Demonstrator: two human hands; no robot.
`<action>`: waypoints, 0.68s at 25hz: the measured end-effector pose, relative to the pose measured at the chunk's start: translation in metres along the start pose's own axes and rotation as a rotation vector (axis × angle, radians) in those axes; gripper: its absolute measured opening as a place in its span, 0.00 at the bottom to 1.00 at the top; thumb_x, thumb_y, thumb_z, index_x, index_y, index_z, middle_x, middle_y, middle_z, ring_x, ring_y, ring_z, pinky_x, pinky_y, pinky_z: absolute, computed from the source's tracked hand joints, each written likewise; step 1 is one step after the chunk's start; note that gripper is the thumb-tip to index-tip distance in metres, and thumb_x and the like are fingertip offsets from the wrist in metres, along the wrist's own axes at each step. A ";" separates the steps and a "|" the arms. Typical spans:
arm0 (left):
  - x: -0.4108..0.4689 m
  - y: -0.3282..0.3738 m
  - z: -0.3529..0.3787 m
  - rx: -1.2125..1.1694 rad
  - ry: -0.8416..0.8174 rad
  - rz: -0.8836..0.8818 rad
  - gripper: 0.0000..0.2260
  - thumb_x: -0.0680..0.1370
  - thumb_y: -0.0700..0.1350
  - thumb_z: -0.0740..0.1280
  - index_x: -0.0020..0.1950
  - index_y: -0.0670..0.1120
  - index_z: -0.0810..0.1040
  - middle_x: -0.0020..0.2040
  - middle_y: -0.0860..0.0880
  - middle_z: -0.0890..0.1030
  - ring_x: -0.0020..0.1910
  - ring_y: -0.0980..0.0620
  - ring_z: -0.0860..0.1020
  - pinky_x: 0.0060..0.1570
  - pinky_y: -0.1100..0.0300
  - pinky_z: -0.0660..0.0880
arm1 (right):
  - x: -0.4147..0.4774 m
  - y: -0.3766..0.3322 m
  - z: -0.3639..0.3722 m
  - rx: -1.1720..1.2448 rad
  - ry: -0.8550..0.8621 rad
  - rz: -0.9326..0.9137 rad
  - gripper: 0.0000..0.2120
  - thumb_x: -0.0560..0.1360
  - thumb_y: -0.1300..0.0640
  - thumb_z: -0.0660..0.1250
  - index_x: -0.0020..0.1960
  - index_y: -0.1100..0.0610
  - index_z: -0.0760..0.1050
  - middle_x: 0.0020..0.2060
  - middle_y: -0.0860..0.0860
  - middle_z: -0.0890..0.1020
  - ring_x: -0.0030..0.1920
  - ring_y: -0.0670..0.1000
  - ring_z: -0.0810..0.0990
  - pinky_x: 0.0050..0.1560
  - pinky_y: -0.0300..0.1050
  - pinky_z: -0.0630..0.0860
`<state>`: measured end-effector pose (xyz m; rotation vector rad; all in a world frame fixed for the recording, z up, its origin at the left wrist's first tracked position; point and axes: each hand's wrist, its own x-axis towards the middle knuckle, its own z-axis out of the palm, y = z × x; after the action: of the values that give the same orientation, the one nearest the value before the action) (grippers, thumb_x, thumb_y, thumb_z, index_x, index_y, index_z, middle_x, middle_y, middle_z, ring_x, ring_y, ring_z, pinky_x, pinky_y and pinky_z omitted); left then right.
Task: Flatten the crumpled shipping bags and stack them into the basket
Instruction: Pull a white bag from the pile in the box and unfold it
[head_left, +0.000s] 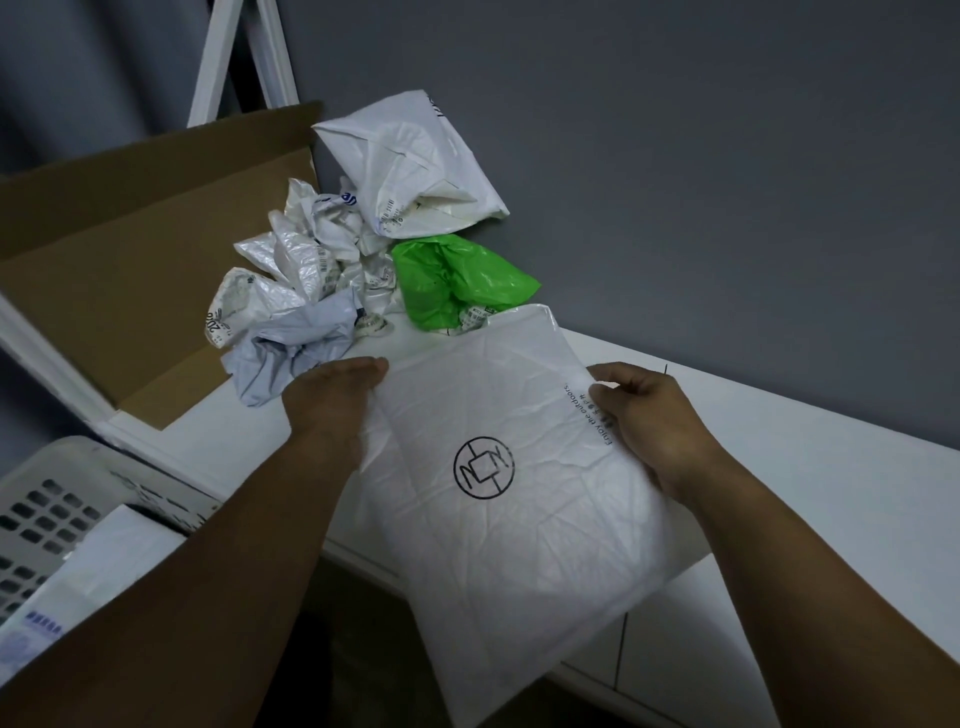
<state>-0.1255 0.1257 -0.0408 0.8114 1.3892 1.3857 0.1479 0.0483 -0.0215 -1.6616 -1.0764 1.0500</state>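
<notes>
Holding flattened white plastic shipping bag with black round logo (498, 519) over white table (810, 467) edge; my left hand (332, 400), right hand (644, 421) pinch opposite edges, fingers curled. Flattening seems done; next: swing left into white slotted basket (47, 499).

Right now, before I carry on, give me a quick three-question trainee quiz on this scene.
1. True or false: the flattened white plastic shipping bag with the round black logo already lies in the white perforated plastic basket.
2. Which bag sits just beyond its far edge? A crumpled green plastic bag; B red paper bag; C black foil bag.
3. How many grips hold that logo bag?
Key: 1 false; 2 A; 3 two, the left grip and the right grip.
</notes>
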 end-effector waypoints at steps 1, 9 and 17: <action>-0.002 0.001 0.002 -0.003 -0.004 0.012 0.06 0.72 0.33 0.73 0.43 0.43 0.82 0.42 0.50 0.81 0.33 0.67 0.79 0.40 0.73 0.74 | -0.004 0.000 -0.002 -0.016 -0.050 0.024 0.09 0.76 0.50 0.72 0.48 0.57 0.83 0.40 0.59 0.85 0.37 0.53 0.80 0.43 0.52 0.79; -0.019 0.031 0.009 -0.296 -0.243 -0.298 0.07 0.77 0.49 0.63 0.48 0.49 0.79 0.46 0.49 0.82 0.48 0.46 0.78 0.48 0.52 0.74 | -0.018 -0.018 -0.010 0.274 -0.018 -0.213 0.10 0.75 0.68 0.70 0.53 0.58 0.84 0.48 0.55 0.87 0.46 0.56 0.87 0.43 0.47 0.82; -0.019 0.022 -0.005 -0.317 -0.455 -0.562 0.10 0.70 0.36 0.72 0.50 0.36 0.82 0.65 0.33 0.72 0.62 0.31 0.73 0.56 0.30 0.74 | -0.020 0.002 -0.035 0.046 -0.126 -0.240 0.20 0.74 0.75 0.67 0.49 0.50 0.85 0.52 0.43 0.86 0.55 0.36 0.81 0.52 0.25 0.74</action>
<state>-0.1285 0.1095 -0.0171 0.4369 0.9123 0.8777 0.1756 0.0218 -0.0107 -1.4052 -1.2885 1.0234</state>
